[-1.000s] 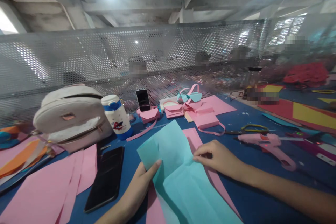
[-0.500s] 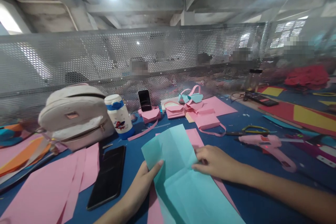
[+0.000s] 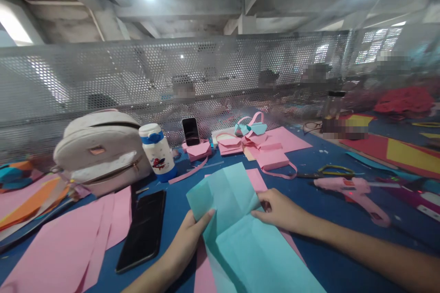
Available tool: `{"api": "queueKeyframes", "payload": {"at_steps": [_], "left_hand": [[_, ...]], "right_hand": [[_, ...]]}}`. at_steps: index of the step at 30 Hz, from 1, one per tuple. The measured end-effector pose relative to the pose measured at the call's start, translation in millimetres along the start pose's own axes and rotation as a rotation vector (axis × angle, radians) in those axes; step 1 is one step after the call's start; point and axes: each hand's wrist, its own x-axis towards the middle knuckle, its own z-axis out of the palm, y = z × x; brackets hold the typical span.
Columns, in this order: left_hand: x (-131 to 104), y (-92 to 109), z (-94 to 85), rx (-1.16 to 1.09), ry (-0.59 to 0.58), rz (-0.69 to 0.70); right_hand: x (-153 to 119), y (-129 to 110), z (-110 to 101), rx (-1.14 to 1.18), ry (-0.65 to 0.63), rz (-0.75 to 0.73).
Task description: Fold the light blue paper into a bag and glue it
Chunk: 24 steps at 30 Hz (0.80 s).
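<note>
A creased sheet of light blue paper (image 3: 240,233) is held up at the bottom middle, over a pink sheet (image 3: 256,181) that lies on the blue table (image 3: 182,201). My left hand (image 3: 192,233) grips its left edge, thumb on the near face and the other fingers hidden behind. At the right edge, my right hand (image 3: 280,210) pinches the paper at a crease, its fingertips partly behind it. Fold lines cross the sheet near that hand.
On the left are pink sheets (image 3: 65,238), a black phone (image 3: 142,231), a backpack (image 3: 103,151) and a bottle (image 3: 158,153). Small pink paper bags (image 3: 273,158) stand beyond the hands. A pink glue gun (image 3: 357,192) and scissors (image 3: 335,171) lie right. A perforated screen (image 3: 213,64) runs behind.
The fingers of my right hand have shifted a little at the paper's edge, and more of them is behind it. My left hand keeps its hold. The whole view has shifted slightly.
</note>
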Motion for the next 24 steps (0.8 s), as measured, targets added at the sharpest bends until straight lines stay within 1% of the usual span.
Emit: {"api": "queueKeyframes", "payload": {"at_steps": [6,10,16,21,24], "left_hand": [[2,1,-0.3,0.003,0.025,-0.001],[2,3,1.2,0.017,0.014,0.009],[2,2,1.2,0.038,0.020,0.016],[2,0,-1.6,0.062,-0.039,0.017],[2,-1,-3.8,0.089,-0.036,0.019]], "right_hand": [[-4,-2,-11,-0.040,0.011,0.036],[-11,-3,-20,-0.079,0.024,0.042],[-18,-9,-23,-0.132,0.047,-0.101],[-16,-20,-23,-0.115,-0.023,-0.235],[-14,-27,-24,-0.169,-0.061,-0.260]]}}
